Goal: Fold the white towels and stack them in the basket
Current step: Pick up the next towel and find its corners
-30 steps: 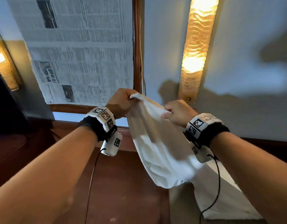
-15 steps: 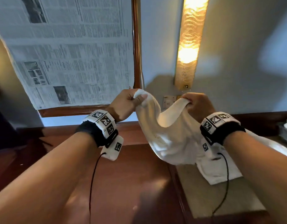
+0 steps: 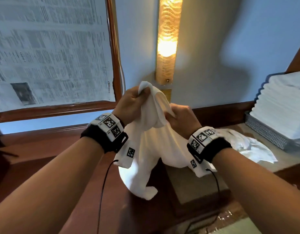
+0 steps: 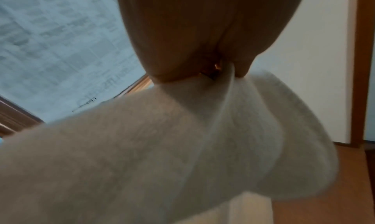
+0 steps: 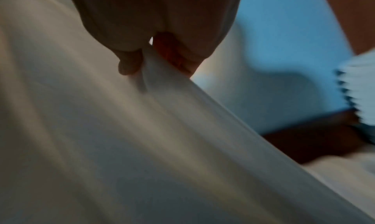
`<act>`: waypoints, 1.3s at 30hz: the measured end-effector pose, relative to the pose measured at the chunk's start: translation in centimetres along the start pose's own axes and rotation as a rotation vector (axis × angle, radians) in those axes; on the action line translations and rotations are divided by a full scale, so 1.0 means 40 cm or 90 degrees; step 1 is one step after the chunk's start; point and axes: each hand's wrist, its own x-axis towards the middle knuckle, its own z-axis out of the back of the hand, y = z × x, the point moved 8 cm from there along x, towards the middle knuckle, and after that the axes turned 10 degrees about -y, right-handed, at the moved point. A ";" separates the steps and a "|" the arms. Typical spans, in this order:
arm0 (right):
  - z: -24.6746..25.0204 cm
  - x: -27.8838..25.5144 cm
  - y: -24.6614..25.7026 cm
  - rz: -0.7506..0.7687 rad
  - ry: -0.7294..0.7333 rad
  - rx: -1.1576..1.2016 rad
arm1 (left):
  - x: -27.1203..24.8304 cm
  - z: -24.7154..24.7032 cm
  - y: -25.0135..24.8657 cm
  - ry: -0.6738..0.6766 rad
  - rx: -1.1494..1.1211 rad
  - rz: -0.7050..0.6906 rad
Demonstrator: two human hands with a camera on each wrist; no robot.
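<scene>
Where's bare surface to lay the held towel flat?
Bare room: the counter strip nearer the person than the crumpled towel, and the dark wood surface under the left hand. Crowded: far right, where the basket holds the folded stack. Both hands, right hand included, grip the towel.

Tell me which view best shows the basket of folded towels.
Head view: the basket sits at far right, its mesh wall and the folded stack visible. Right wrist shows only a blurred sliver of the stack; left wrist shows neither.
</scene>
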 end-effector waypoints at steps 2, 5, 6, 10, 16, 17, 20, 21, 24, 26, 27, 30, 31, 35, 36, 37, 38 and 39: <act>-0.004 -0.067 -0.141 -0.134 0.037 -0.020 | 0.006 0.029 -0.001 -0.030 -0.021 0.034; 0.029 -0.175 -0.338 -0.338 0.060 -0.024 | 0.007 0.059 0.007 -0.028 -0.019 0.081; 0.041 -0.187 -0.372 -0.370 0.050 -0.014 | 0.001 0.054 0.013 -0.022 -0.010 0.100; 0.047 -0.066 -0.300 -0.271 0.010 0.078 | -0.028 -0.028 0.031 -0.005 0.005 0.146; 0.090 0.142 -0.040 -0.038 -0.082 0.210 | -0.029 -0.155 0.027 -0.037 -0.107 0.170; 0.107 0.156 -0.035 -0.030 -0.106 0.204 | -0.027 -0.168 0.024 -0.039 -0.125 0.177; 0.143 0.148 -0.050 -0.032 -0.104 0.148 | -0.016 -0.182 0.017 -0.031 -0.067 0.157; 0.146 0.132 -0.054 -0.029 -0.086 0.139 | -0.014 -0.184 0.009 -0.025 -0.031 0.136; 0.129 0.055 -0.064 0.031 -0.011 0.105 | -0.012 -0.188 -0.017 -0.031 0.059 0.088; 0.094 0.004 -0.136 0.001 0.035 0.053 | -0.011 -0.173 -0.026 -0.051 0.101 0.083; 0.077 -0.023 -0.193 -0.040 0.062 0.026 | -0.012 -0.161 -0.028 -0.064 0.104 0.086; 0.044 -0.133 -0.377 -0.206 0.168 -0.040 | -0.022 -0.110 -0.046 -0.121 0.072 0.114; 0.042 -0.172 -0.421 -0.273 0.188 -0.038 | -0.033 -0.093 -0.053 -0.136 0.071 0.126; 0.046 -0.175 -0.374 -0.319 0.119 0.053 | -0.094 -0.072 -0.037 -0.067 0.156 0.165; 0.042 -0.140 -0.308 -0.282 0.096 0.092 | -0.115 -0.070 -0.032 -0.053 0.169 0.170; 0.037 -0.098 -0.233 -0.238 0.085 0.134 | -0.132 -0.065 -0.029 -0.048 0.168 0.168; 0.033 -0.061 -0.147 -0.194 0.088 0.176 | -0.149 -0.060 -0.032 -0.052 0.154 0.165; 0.028 -0.031 -0.065 -0.147 0.097 0.207 | -0.168 -0.058 -0.046 -0.060 0.124 0.166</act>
